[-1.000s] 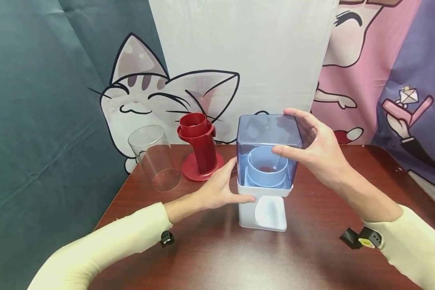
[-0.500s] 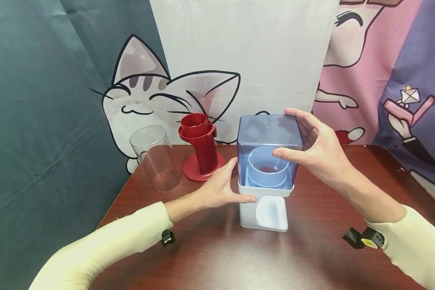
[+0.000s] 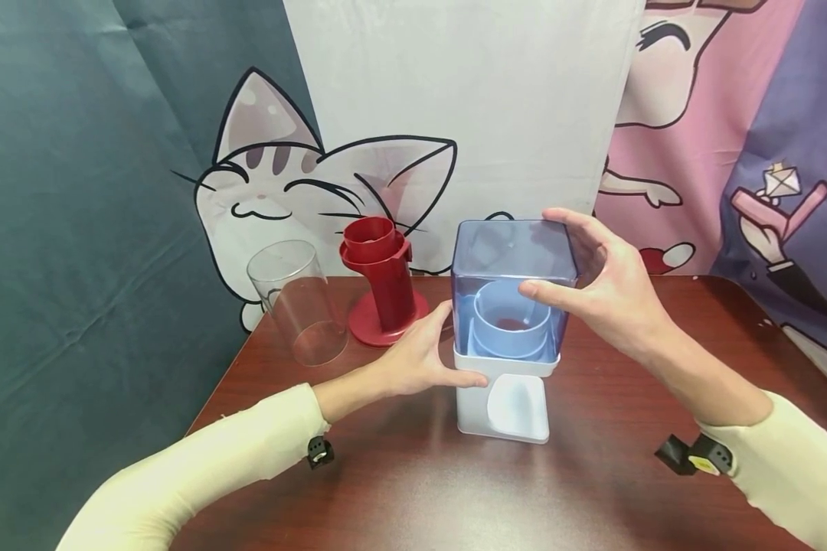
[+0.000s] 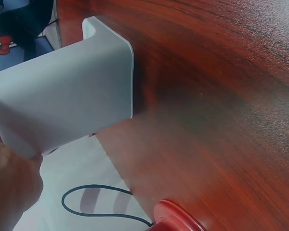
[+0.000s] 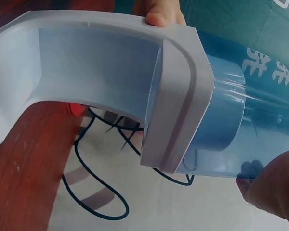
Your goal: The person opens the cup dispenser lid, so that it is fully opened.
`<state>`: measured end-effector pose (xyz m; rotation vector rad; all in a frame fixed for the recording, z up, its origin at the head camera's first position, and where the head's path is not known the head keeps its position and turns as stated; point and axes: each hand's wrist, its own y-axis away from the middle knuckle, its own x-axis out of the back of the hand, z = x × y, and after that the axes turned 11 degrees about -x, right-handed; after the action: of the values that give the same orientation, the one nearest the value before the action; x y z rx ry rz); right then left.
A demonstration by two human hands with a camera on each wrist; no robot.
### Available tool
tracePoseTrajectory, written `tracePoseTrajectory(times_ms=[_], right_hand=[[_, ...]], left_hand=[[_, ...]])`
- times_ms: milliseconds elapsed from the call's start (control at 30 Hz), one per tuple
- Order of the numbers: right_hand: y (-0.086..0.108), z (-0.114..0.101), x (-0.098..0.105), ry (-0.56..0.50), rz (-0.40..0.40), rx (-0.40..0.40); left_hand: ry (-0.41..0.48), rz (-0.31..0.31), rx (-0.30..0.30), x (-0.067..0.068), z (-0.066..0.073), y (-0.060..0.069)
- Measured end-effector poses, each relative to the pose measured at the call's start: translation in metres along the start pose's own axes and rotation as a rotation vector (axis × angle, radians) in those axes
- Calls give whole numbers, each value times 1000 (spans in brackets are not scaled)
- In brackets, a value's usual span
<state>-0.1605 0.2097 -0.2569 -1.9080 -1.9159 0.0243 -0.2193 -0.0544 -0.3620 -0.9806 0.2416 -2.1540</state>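
Note:
A white stand with a curved hollow front stands upright on the table, perhaps the base of a dispenser. On its top sits a square translucent blue cover, with a round collar showing through it. My left hand grips the stand's upper part from the left, thumb at the front. With spread fingers and thumb, my right hand holds the cover by its upper right side. The right wrist view shows the cover meeting the stand's white rim. Some left fingertips are hidden behind the stand.
Left of the stand is a red holder with a round foot and a cup-like top. A clear open cylinder stands further left, near the table's left edge. A printed cloth backdrop hangs behind the table.

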Motion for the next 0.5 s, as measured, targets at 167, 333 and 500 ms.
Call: tracePoseTrajectory(times_ms=[167,333,500], right_hand=[[0,0,0,31,21,-33],[-1,-2,0,25,28,-48],[0,-2,0,-7,14,-19]], left_hand=[[29,-5,3,0,0,1],[37,-2,-6,0,1,1],[34,-2,2,0,1,0]])
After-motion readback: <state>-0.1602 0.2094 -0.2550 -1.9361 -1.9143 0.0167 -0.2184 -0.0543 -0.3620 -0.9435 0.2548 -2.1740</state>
